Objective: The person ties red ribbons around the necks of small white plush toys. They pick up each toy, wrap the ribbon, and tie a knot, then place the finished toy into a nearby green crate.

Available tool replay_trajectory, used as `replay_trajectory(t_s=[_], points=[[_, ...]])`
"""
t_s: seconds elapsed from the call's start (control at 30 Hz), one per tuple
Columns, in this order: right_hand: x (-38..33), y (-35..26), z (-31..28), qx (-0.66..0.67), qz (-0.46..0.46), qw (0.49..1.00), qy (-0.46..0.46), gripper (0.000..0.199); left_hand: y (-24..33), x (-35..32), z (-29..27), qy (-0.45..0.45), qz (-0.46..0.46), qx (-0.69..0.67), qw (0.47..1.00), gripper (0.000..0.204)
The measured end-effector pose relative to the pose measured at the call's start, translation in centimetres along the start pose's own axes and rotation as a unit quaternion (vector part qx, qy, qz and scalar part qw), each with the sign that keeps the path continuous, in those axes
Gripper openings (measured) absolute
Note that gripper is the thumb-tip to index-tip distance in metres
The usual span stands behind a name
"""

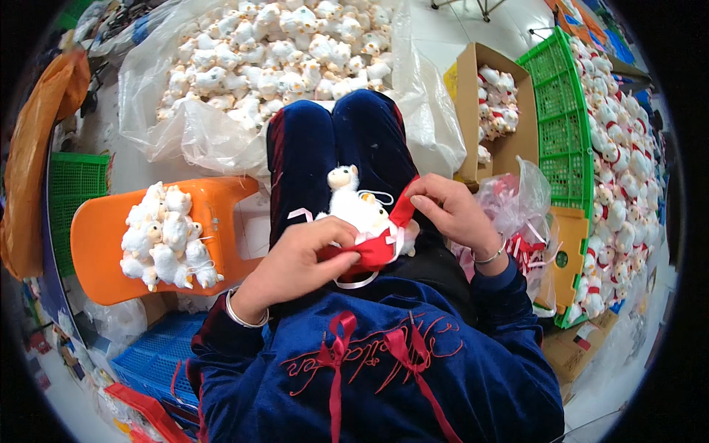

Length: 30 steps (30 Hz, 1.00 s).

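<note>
White plush animals [362,212] with cream muzzles rest on my lap, partly covered by my hands. Over them I hold a small red cloth piece [377,252] trimmed with pale pink ribbon [399,238]. My left hand [301,255] is closed on its near left part, thumb and fingers pinching the fabric. The other end rises to the right, where my right hand [450,210] has thumb and fingertips closed on its red edge. A thin white loop of cord stands out from one plush. How many plush toys lie under the cloth I cannot tell.
On my left, an orange stool [92,251] bears several white plush toys [166,236]. Ahead lies a big clear plastic bag [214,140] heaped with more. To the right are a cardboard box [464,111], a bag of red-and-pink pieces [528,199] and a green crate [557,125] beside scarfed toys.
</note>
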State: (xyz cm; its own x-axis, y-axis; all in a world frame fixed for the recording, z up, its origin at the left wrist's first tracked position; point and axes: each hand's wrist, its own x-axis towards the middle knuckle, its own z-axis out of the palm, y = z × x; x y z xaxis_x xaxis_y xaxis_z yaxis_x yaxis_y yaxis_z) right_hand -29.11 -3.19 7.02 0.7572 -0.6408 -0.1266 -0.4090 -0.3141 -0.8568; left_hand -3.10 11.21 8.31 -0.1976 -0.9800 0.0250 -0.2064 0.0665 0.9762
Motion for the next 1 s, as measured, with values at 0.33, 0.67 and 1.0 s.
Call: replay_trajectory(t_s=[0.33, 0.67, 1.0], points=[[3.5, -1.0, 2.8, 0.051, -0.053, 0.997, -0.034, 0.035, -4.3, 1.5, -3.5, 0.165, -0.158, -0.099, 0.968, 0.019], [7.4, -1.9, 6.1, 0.121, 0.050, 0.989, -0.072, 0.023, -4.4, 3.2, -4.7, 0.196, -0.120, -0.188, 0.955, 0.019], [7.3, -0.7, 6.1, -0.195, 0.017, 0.971, -0.138, 0.018, -4.7, 4.0, -10.5, 0.390, 0.123, -0.323, 0.853, 0.021]])
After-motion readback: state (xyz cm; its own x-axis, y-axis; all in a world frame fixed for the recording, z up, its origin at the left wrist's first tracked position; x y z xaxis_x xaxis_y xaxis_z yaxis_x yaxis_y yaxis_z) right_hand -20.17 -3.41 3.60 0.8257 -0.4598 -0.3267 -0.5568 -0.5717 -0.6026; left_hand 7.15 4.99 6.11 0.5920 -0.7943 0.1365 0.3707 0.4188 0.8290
